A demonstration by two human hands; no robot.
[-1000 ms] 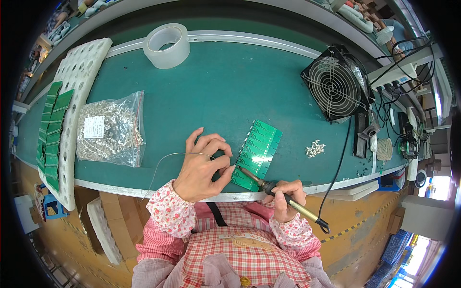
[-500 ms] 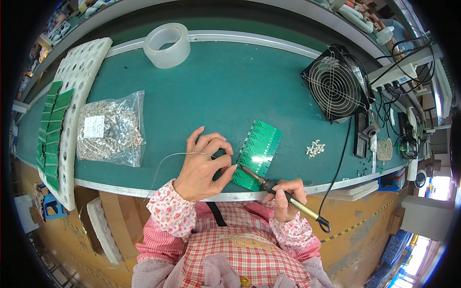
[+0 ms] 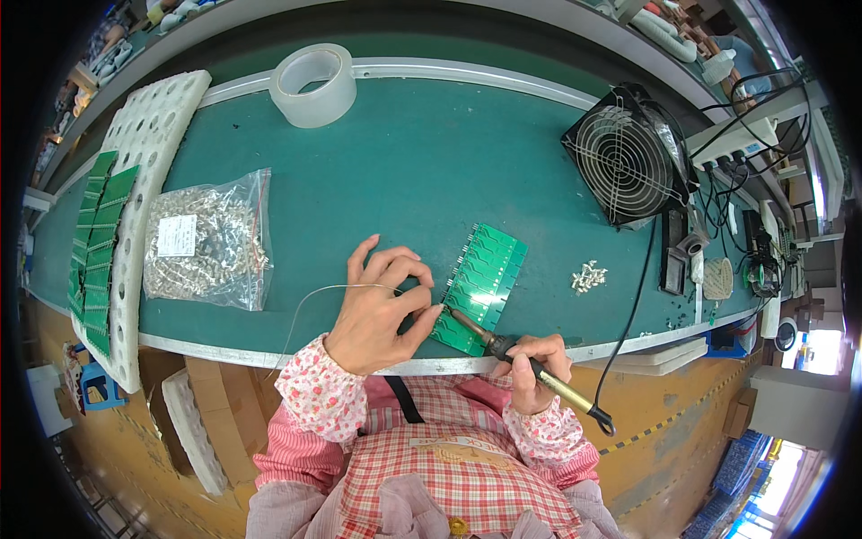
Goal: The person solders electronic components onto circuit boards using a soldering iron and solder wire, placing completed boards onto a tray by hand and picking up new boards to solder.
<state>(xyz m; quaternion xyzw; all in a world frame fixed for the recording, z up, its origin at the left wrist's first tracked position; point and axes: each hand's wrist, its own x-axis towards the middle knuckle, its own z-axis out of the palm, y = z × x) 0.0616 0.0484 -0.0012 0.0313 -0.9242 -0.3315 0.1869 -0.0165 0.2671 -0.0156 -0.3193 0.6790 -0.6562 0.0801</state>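
A green circuit board (image 3: 489, 278) lies at a slant on the table near its front edge, with a row of small metal pins along its left side. In my right hand (image 3: 541, 352) is a soldering iron (image 3: 575, 396), its tip meeting the board's lower left edge. My left hand (image 3: 377, 319) pinches a thin solder wire (image 3: 328, 287) close to that tip. From this hand the wire curves back left and down past the table edge. My left fingertips hide the wire's end and the exact contact spot.
A bag of small metal parts (image 3: 211, 242) and a white foam tray (image 3: 162, 135) with several green boards (image 3: 99, 251) are on the left. Behind stands a tape roll (image 3: 312, 85). Rightward are loose metal parts (image 3: 589, 277), a black fan (image 3: 624, 162) and the iron's cord (image 3: 636, 314).
Both hands, the iron and the board stay almost in place. Only very slight shifts show.
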